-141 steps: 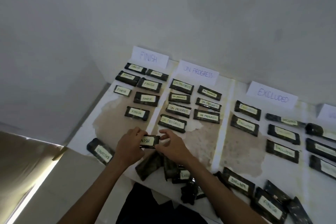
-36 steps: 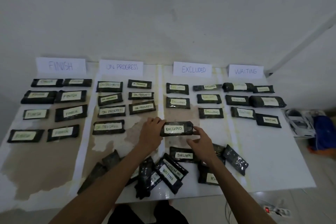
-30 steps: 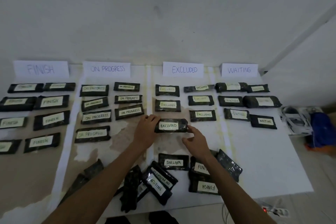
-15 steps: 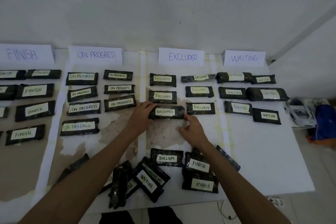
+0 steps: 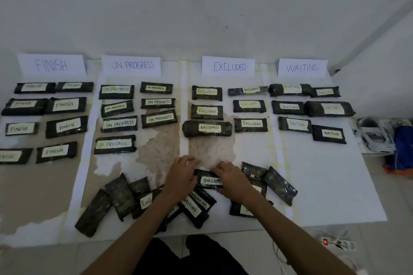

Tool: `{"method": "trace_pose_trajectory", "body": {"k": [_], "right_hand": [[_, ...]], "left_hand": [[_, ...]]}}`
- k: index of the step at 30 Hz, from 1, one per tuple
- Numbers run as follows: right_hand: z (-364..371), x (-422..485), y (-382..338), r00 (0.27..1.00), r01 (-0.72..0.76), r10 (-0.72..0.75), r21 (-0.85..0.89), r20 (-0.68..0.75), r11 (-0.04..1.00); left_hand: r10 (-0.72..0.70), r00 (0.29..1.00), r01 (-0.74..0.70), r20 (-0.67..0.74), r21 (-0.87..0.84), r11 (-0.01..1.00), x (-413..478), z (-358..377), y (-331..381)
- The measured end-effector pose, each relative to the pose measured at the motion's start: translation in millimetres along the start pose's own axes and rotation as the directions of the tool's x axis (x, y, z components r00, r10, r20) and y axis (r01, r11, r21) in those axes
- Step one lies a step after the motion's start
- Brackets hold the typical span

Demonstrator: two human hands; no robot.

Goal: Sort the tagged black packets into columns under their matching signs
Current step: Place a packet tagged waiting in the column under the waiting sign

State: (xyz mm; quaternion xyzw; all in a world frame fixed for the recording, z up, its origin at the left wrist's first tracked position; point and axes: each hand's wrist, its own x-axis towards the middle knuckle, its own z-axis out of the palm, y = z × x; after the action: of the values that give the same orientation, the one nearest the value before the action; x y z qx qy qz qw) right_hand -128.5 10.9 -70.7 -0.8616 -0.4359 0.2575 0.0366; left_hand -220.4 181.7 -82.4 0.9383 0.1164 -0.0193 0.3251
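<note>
Nearest, on the floor to the right, lies a power strip (image 5: 337, 244). At the near edge of the table (image 5: 324, 185) sits a loose pile (image 5: 125, 198) of black packets, some tag-up, some tag-down and overlapping. At its far side both hands are on one held packet (image 5: 209, 182), which lies flat with its WAITING tag upside down to the camera. The left hand (image 5: 181, 176) curls its fingers round the left end and the right hand (image 5: 230, 179) curls round the right end. Beyond them the sorted packets lie in four columns, two abreast: FINISH packets (image 5: 64, 105) on the left, then ON PROGRESS packets (image 5: 119, 124), EXCLUDED packets (image 5: 206, 128) and WAITING packets (image 5: 329, 134) on the right. Off the table's right edge are shoes (image 5: 375, 136) and something blue (image 5: 402, 149). Farthest, against the wall, stand the FINISH sign (image 5: 51, 65), ON PROGRESS sign (image 5: 131, 65), EXCLUDED sign (image 5: 229, 67) and WAITING sign (image 5: 302, 67).
</note>
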Motion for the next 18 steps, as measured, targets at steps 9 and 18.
{"method": "trace_pose_trajectory", "body": {"k": [9, 18], "right_hand": [[-26.6, 2.8, -3.4, 0.974, -0.186, 0.222, 0.407, -0.043, 0.894], [-45.7, -26.6, -19.1, 0.834, -0.249, 0.535, 0.957, 0.133, 0.150]], "left_hand": [[-0.141, 0.990, 0.133, -0.020, -0.222, 0.966, -21.2, -5.1, 20.2], [-0.343, 0.915, 0.401, 0.211, -0.561, 0.724, -15.8, -12.1, 64.6]]}}
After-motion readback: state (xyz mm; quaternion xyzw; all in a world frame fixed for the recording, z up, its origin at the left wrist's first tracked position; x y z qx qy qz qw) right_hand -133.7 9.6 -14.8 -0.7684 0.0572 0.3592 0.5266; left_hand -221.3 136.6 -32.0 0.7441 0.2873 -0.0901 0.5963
